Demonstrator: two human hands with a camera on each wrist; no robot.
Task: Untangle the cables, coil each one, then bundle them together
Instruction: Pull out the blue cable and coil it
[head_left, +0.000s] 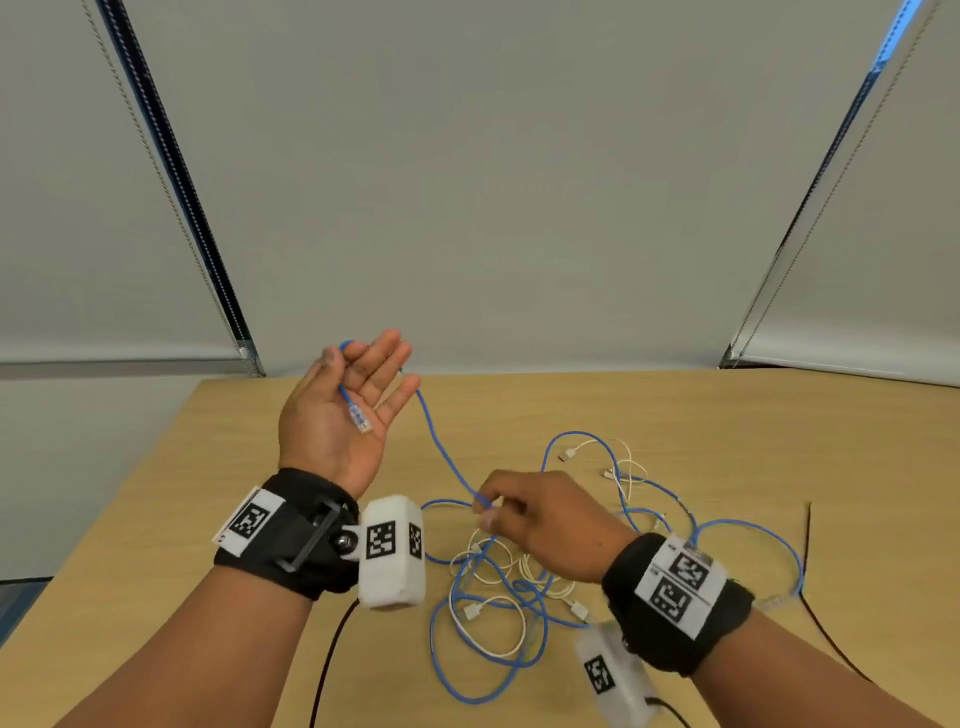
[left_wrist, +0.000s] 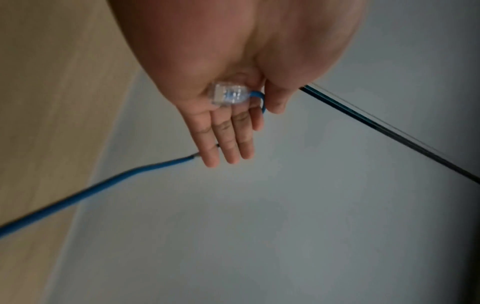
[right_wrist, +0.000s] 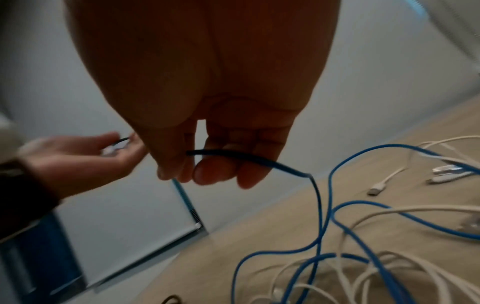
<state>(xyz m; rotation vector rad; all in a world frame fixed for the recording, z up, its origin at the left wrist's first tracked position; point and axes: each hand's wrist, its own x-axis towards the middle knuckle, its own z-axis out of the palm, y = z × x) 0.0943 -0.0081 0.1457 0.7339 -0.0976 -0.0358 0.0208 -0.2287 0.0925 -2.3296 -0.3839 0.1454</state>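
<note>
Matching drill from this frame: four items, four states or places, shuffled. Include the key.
Things:
1. left hand
2. right hand
3. clear plug
4. white cables

States or places:
A. tangled on the table
B. pinches the blue cable partway along
C. raised, palm up, fingers straight
D. lies on the open palm

Pairs: 1-C, 2-B, 3-D, 4-A

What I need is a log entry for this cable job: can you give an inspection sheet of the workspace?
Surface: light wooden tabletop, tangle lying on it.
Job's things: thin blue network cable and thin white cables, tangled, none coiled.
Clutter: nothing seen.
Grippers: left hand palm up, fingers straight, clear plug lying on it; right hand pinches the blue cable.
Cables: thin black leads trail off the near edge.
Surroundings: grey roller blinds behind the table.
</note>
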